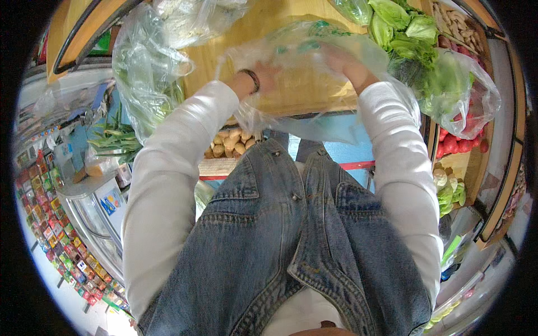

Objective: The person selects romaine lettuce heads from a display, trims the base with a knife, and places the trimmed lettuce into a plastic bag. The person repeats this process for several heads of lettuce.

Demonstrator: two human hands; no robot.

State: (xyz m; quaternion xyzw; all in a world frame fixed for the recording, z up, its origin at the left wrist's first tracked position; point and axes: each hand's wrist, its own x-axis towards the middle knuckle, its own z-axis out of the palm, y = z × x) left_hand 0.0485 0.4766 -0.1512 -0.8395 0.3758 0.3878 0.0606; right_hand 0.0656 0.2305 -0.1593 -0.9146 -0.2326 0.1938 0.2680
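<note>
A large clear plastic bag with green printing spreads over the wooden tabletop, its lower part hanging past the near edge. My left hand, with a dark band at the wrist, is at the bag's left part; motion blur and film hide whether its fingers grip. At the upper right of the bag, my right hand has its fingers bent into the film, also blurred. No contents can be made out in the bag between my hands.
A bag of green vegetables stands left, beside a bag of whitish produce. Leafy lettuce and another clear bag lie right, near red radishes. Potatoes sit below the table.
</note>
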